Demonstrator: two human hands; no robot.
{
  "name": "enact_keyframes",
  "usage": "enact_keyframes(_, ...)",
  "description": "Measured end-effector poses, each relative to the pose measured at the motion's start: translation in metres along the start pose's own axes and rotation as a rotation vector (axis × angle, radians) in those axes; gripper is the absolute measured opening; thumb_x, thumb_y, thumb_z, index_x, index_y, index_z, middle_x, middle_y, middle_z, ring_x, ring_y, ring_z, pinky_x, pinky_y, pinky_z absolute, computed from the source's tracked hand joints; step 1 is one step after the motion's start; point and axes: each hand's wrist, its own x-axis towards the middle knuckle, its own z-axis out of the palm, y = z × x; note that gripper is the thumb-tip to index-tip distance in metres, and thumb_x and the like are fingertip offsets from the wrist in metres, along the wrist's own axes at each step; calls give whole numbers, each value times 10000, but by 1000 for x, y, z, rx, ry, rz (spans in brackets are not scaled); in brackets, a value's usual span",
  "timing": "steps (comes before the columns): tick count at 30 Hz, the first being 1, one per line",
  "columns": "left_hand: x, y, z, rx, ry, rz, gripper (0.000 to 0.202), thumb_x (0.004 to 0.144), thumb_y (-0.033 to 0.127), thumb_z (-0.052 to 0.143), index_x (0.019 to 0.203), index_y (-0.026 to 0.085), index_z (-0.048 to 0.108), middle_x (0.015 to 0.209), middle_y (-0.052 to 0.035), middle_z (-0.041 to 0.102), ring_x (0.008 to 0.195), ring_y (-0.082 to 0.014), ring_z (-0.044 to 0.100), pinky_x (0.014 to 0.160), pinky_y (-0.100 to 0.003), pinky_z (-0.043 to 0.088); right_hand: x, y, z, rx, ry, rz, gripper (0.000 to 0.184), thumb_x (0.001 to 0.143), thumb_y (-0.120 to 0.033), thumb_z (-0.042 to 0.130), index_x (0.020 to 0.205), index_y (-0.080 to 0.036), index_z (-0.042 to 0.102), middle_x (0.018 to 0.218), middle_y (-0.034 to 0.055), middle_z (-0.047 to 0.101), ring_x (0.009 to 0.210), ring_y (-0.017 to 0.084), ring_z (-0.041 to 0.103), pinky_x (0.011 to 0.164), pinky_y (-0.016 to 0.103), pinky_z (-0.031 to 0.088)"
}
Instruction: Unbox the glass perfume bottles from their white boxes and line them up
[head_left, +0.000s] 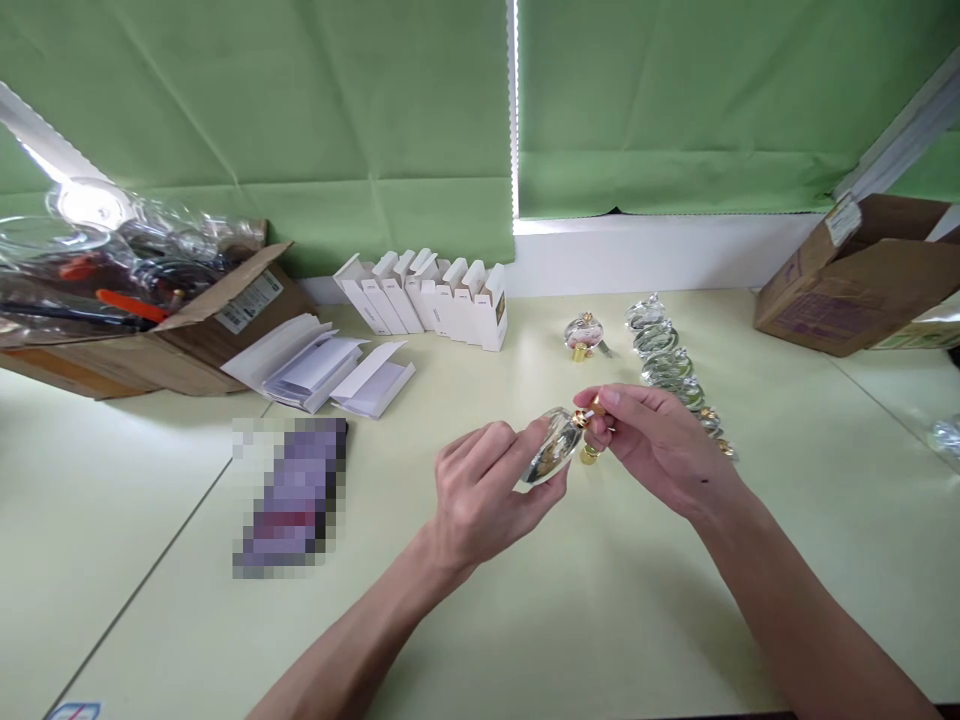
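My left hand (484, 490) is closed around a clear glass perfume bottle (551, 447), held tilted above the pale table (600, 600). My right hand (652, 440) pinches the bottle's gold cap (589, 413) at its neck. Just behind my right hand lies a row of several more clear glass bottles (667, 365) with gold tops. One bottle (583, 335) stands alone, farther back.
A row of several open white cartons (431, 295) stands at the back. Flat white cartons (322, 370) lie left of it. An open cardboard box (187, 320) with plastic wrap is at far left, another box (855, 275) at far right. A blurred-out dark object (292, 495) lies on the table.
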Motion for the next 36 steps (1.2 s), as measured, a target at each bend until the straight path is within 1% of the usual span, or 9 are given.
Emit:
enact_keyframes(9,1,0,-3,97,6,114,272,736,77,699,996,144,654,584,69,485,464,-78,418,459,-261,346,-2,0,-1,-29,-20,33,235,839,-445,751,853,-215,797,672,1,616,646,100,511,637,266,395)
enact_keyframes(13,-2,-1,-4,109,-7,146,303,729,104,721,1025,128,659,590,62,508,473,-82,429,468,-268,342,-3,0,-1,-39,-13,44,247,829,-460,756,852,-216,791,670,1,615,643,108,509,620,272,379)
enact_keyframes(17,-4,-2,-5,127,-16,167,297,741,130,722,1032,123,662,580,67,495,468,-81,430,462,-270,340,-3,0,-1,-57,-6,43,256,826,-467,754,851,-214,790,674,5,619,647,116,515,624,281,387)
enact_keyframes(21,-3,-2,-5,143,-26,172,295,740,131,724,1027,129,657,566,72,483,457,-78,430,448,-276,328,-3,-1,0,-87,3,26,253,815,-470,760,861,-223,798,677,9,619,655,122,522,641,287,409)
enact_keyframes(25,-1,-2,-5,152,-25,167,274,751,130,703,1018,158,649,560,80,473,444,-71,434,445,-273,320,-3,-1,2,-149,31,-3,268,787,-478,783,876,-227,809,679,16,626,675,134,531,661,299,435)
enact_keyframes(33,-3,-2,-3,167,-42,138,245,760,111,692,996,161,645,564,80,474,447,-69,447,446,-275,319,-3,4,-2,-298,82,-137,228,789,-443,793,931,-267,819,723,20,661,727,162,563,699,337,467)
enact_keyframes(36,-1,-1,-4,174,-61,122,197,779,124,685,970,158,649,570,73,479,463,-73,463,453,-273,328,-2,6,-4,-310,98,-124,245,792,-448,790,959,-271,818,718,15,658,725,161,557,723,350,466)
